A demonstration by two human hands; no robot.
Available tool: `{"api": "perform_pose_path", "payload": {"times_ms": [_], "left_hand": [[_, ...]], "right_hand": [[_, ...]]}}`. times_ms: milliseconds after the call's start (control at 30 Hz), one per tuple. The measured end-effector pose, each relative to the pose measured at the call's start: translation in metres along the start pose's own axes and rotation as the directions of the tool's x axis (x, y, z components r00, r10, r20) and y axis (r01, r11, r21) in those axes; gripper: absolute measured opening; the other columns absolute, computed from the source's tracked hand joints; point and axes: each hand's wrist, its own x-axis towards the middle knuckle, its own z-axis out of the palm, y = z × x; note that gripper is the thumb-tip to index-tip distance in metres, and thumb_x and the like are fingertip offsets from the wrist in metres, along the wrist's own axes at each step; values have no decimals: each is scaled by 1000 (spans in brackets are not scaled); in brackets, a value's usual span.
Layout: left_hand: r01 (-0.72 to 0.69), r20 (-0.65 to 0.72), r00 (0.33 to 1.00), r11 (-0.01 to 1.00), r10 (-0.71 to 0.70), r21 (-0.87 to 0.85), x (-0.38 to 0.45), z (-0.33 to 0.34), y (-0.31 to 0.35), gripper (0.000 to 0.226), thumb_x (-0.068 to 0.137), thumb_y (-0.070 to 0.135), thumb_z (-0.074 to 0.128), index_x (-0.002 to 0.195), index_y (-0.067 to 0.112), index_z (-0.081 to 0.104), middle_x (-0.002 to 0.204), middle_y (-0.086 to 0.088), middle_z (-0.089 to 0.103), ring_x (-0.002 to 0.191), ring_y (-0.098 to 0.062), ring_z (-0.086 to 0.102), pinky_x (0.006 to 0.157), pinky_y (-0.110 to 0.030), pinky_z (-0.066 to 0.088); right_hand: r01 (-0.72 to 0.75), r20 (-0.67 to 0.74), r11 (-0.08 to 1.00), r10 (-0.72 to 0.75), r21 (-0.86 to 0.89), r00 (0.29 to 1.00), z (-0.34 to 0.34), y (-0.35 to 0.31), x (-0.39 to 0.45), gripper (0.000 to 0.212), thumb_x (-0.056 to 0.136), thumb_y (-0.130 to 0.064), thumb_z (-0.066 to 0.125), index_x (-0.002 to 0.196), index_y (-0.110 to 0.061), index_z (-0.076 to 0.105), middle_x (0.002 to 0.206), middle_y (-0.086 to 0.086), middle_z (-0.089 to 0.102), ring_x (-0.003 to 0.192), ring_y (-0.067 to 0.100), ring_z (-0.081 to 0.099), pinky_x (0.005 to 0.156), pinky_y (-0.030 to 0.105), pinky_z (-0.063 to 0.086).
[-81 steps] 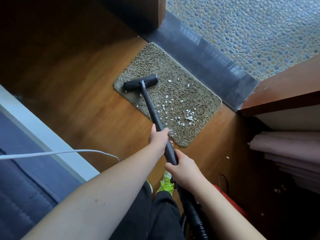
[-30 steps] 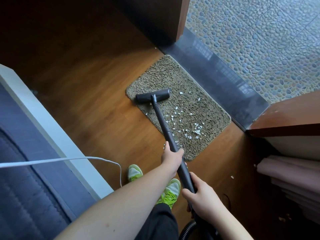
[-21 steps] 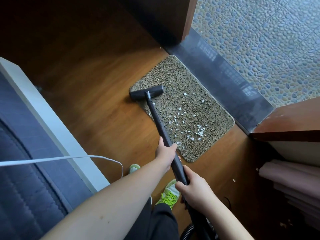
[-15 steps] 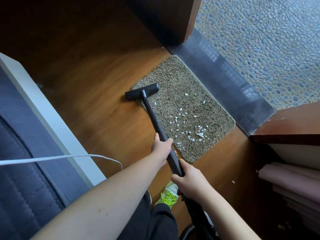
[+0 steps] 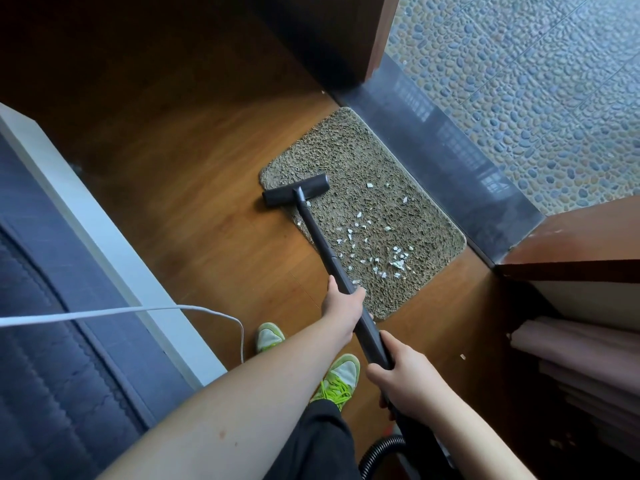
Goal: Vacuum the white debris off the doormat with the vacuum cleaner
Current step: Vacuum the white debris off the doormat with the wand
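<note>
Left hand (image 5: 341,303) wrapping wand (image 5: 322,244) high, steering; right hand (image 5: 401,379) gripping lower end, driving. Floor head (image 5: 296,190) straddling left edge of doormat (image 5: 349,157). White debris (image 5: 374,244) lying mid-mat, right of wand, awaiting pass.

The brown doormat (image 5: 349,174) lies flat. Small white debris (image 5: 377,244) dots its 5 o'clock half. The black vacuum cleaner (image 5: 296,195) head sits, it seems flat, at its 9 o'clock edge.

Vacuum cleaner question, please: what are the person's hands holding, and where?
Both grip the vacuum wand: left hand mid-tube, right hand lower, near the hose.
</note>
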Motion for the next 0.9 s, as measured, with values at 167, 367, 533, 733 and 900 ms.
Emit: {"api": "perform_pose_path", "payload": {"times_ms": [167, 367, 533, 733, 900], "left_hand": [[19, 29, 999, 1000, -19, -3, -33, 4, -7, 82, 90, 28, 58, 155, 39, 10, 116, 8, 52, 76, -26, 71, 80, -43, 61], [40, 45, 998, 999, -41, 13, -44, 12, -26, 79, 94, 22, 57, 155, 39, 10, 93, 10, 52, 62, -23, 68, 68, -39, 62], [38, 79, 996, 999, -39, 19, -54, 21, -36, 80, 95, 19, 58, 156, 38, 10, 91, 6, 55, 57, -23, 64, 66, -42, 62], [50, 96, 994, 998, -54, 46, -59, 29, -46, 81, 94, 17, 57, 156, 38, 10, 91, 10, 50, 57, -25, 62, 67, -45, 62], [21, 92, 995, 998, -26, 58, -52, 22, -47, 81, 93, 18, 57, 156, 38, 11, 93, 7, 53, 58, -25, 63, 66, -43, 62]], "right_hand": [[-9, -1, 1000, 9, -2, 1000, 5, 16, -19, 19, 84, -18, 54, 101, -27, 51, 69, 2, 62, 44, 12, 61, 43, 22, 49], [-3, -13, 1000, 3, -14, 1000, 10, 32, -38, 26, 87, -20, 55, 109, -32, 50, 72, 1, 62, 43, 3, 55, 44, 12, 41], [-18, -43, 1000, 19, 20, 999, 14, 48, -49, 21, 83, -23, 56, 102, -31, 53, 74, 3, 63, 52, 8, 48, 52, 18, 41], [-25, -54, 999, 27, 35, 998, 19, 60, -57, 29, 84, -24, 57, 101, -44, 47, 80, 7, 65, 53, 6, 47, 53, 15, 40], [4, -70, 999, -1, 41, 998, 27, 56, -52, 25, 85, -23, 57, 101, -40, 49, 71, -1, 59, 54, 6, 46, 55, 15, 40]]}}
